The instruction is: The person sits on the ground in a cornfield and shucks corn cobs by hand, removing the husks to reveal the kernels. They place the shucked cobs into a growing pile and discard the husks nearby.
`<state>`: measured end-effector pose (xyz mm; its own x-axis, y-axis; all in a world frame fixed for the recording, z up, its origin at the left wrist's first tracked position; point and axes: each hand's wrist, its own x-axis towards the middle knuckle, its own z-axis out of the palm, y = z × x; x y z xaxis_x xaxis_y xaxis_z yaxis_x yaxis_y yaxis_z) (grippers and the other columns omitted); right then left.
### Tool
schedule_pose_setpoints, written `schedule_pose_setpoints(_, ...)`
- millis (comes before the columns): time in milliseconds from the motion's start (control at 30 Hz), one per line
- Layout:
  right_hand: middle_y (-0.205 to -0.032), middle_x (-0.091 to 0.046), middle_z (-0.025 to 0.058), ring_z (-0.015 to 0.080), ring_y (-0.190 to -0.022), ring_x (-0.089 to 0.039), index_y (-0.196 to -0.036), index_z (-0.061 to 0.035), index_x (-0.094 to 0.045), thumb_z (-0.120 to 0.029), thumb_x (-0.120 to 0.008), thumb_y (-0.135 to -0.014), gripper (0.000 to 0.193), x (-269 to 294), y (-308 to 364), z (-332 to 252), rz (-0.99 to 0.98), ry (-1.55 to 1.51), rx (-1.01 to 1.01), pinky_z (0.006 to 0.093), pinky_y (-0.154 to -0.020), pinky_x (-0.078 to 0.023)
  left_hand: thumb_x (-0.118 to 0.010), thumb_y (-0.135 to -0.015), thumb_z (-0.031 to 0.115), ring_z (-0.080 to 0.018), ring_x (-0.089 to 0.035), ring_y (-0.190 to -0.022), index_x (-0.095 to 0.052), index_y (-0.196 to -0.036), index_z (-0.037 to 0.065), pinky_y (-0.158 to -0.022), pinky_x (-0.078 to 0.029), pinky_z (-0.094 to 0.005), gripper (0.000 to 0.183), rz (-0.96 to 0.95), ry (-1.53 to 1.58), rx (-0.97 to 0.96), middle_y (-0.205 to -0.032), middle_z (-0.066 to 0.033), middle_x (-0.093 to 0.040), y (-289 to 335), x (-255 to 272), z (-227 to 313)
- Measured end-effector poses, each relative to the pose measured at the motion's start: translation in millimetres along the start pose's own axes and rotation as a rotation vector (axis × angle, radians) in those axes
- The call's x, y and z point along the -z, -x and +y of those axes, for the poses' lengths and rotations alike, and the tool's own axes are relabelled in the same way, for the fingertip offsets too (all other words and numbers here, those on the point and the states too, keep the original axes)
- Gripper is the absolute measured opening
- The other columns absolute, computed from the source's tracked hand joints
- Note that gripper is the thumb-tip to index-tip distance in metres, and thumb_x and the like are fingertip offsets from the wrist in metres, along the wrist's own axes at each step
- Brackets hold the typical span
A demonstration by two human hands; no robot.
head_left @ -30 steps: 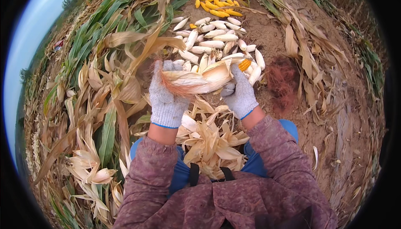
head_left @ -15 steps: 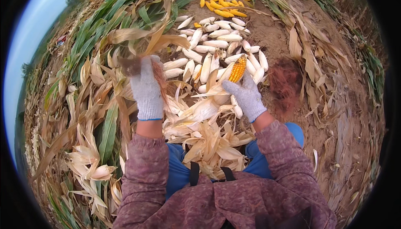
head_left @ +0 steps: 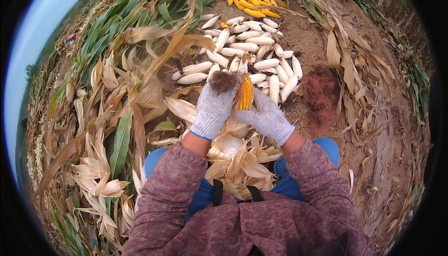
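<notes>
One ear of corn (head_left: 245, 92) is in work at the centre of the frame, upright, its tip toward the upper edge. Kernels on the facing side are bare; loose husk (head_left: 228, 147) shows below the hands, and whether it is joined to the ear cannot be told. Judged from this, husking of this ear is well advanced, with clearing of remaining silk and husk outstanding. Pale ears (head_left: 246, 47) lie bared in upper centre, yellow ears (head_left: 254, 12) in a smaller group above them; both groups appear finished. Reddish silk (head_left: 320, 92) is heaped right of centre.

Both forearms rise from the lower edge and converge. The left hand (head_left: 215, 106), gloved, is beside the ear's left side, fingers curled in around a dark tuft (head_left: 224, 82). The right hand (head_left: 267, 117), gloved, grips the ear low from the right, thumb toward its base; the other fingertips are hidden.
</notes>
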<state>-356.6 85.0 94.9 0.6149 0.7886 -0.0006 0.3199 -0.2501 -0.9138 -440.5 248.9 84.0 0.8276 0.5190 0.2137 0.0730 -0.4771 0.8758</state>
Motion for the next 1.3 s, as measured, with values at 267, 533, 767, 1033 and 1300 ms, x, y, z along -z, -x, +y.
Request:
schedule_pose_setpoints(267,-0.129,-0.070,0.0166,0.0258,-0.119,-0.067,-0.146,-0.0006,-0.055,-0.030,-0.082,-0.083,0.075,-5.9,-2.6,11.0,-0.016,-0.083,-0.035,0.0367,-0.105,-0.052,-0.068,-0.100,0.019,-0.0289,-0.075,-0.099,-0.073,-0.120,0.003,-0.087,-0.058,-0.0395,0.026,0.211,0.063,0.014,-0.112,-0.0138,-0.078,-3.3,-16.6,-5.2)
schedule_pose_setpoints(533,-0.134,-0.066,0.0183,0.0250,-0.120,-0.066,-0.146,0.0028,-0.055,-0.033,-0.088,-0.081,0.081,-8.3,-14.7,26.5,0.152,-0.355,-0.113,0.0360,-0.103,-0.053,-0.063,-0.110,0.022,-0.0181,-0.070,-0.093,-0.067,-0.117,0.005,-0.081,-0.061,-0.0345,0.020,0.391,1.222,0.419,-0.105,-0.0052,-0.071,-5.6,-15.7,21.5)
schedule_pose_setpoints(767,-0.129,-0.065,0.0177,0.0235,-0.121,-0.063,-0.144,0.0020,-0.054,-0.033,-0.085,-0.088,0.073,-12.4,-16.2,19.6,0.376,-0.154,0.090,0.0363,-0.102,-0.054,-0.061,-0.109,0.018,-0.0212,-0.070,-0.098,-0.065,-0.123,0.005,-0.087,-0.059,-0.0369,0.020,0.516,1.009,0.187,-0.109,-0.0076,-0.071,-20.3,-29.0,-23.7)
schedule_pose_setpoints(1033,-0.126,-0.067,0.0129,0.0202,-0.111,-0.066,-0.141,0.0014,-0.054,-0.033,-0.083,-0.096,0.064,-22.6,-26.3,21.8,0.407,-0.425,0.036,0.0336,-0.094,-0.056,-0.065,-0.106,0.024,-0.0312,-0.070,-0.113,-0.070,-0.126,0.001,-0.096,-0.054,-0.0427,0.031,0.448,0.456,0.047,-0.124,-0.0171,-0.073,-5.6,-45.9,-19.8)
schedule_pose_setpoints(1300,-0.110,-0.070,0.0057,0.0162,-0.097,-0.069,-0.128,-0.0027,-0.063,-0.035,-0.071,-0.104,0.041,-6.2,-31.4,22.5,0.332,-1.099,-0.115,0.0311,-0.084,-0.057,-0.061,-0.111,0.029,-0.0211,-0.066,-0.096,-0.065,-0.118,0.007,-0.089,-0.057,-0.0379,0.023,0.384,1.259,0.282,-0.103,-0.0043,-0.068,-8.4,-33.5,27.4)
